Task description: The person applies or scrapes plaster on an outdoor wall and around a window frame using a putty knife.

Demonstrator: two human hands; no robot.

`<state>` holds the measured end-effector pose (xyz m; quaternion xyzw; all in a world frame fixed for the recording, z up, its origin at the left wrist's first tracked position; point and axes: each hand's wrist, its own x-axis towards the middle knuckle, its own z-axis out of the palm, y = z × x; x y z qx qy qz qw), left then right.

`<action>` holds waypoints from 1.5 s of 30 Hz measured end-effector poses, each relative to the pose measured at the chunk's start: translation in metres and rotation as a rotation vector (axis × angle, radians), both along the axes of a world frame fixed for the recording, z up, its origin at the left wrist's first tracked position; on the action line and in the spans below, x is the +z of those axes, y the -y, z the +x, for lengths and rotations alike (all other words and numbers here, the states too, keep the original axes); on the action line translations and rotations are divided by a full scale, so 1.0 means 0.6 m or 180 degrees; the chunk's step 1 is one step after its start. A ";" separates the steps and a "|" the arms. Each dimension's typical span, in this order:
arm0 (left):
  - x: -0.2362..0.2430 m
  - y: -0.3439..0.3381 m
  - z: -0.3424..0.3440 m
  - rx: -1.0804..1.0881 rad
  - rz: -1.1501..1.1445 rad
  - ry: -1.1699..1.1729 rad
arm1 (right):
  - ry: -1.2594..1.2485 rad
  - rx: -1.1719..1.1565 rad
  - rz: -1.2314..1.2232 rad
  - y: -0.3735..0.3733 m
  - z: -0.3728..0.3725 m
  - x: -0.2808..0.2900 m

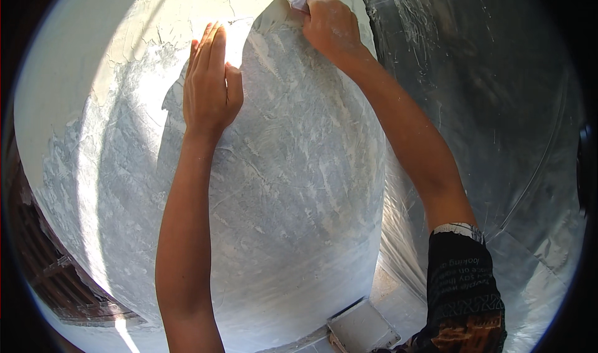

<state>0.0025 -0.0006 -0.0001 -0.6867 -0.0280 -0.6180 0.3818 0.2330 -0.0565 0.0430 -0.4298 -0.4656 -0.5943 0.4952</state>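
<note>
Nearest the person, below both forearms, a flat pale rectangular tray [363, 328] dusted with plaster lies on the ground beside a dark patterned sleeve [464, 284] that covers the right upper arm. Up from there, the 2 bare forearms rise well apart toward a rough grey-white plastered wall [293, 185], its coat streaked and uneven, darker and damp-looking under the arms and paler above the fingers. The left hand [210, 82] lies flat against that wall, fingers together and pointing up, holding nothing, its fingertips in a patch of bright sunlight. Higher and to the right of it, the right hand [331, 26] is closed around a small pale scraping tool [299, 3], of which only a corner shows past the knuckles; its edge seems to touch the wall at the border of the sunlit area. To the right of the right arm, a sheet of clear plastic film [492, 104] hangs over a darker surface. Judging from this, the reach is long and high, so the tool could dig in and gouge the fresh coat if pressed unevenly, the braced left palm may leave a print in soft plaster, and loosened crumbs could fall toward the face.
</note>
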 end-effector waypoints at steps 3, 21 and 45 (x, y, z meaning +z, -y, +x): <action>-0.003 -0.002 -0.013 -0.0005 -0.0024 0.0004 | 0.0162 0.0278 -0.0678 0.000 -0.068 -0.093; -0.003 0.005 -0.014 0.0080 -0.0046 -0.0024 | 0.0481 0.0887 -0.0251 0.030 -0.062 -0.109; -0.003 -0.002 -0.012 0.0129 -0.0078 -0.0004 | 0.0157 0.0092 -0.0538 -0.003 -0.060 -0.088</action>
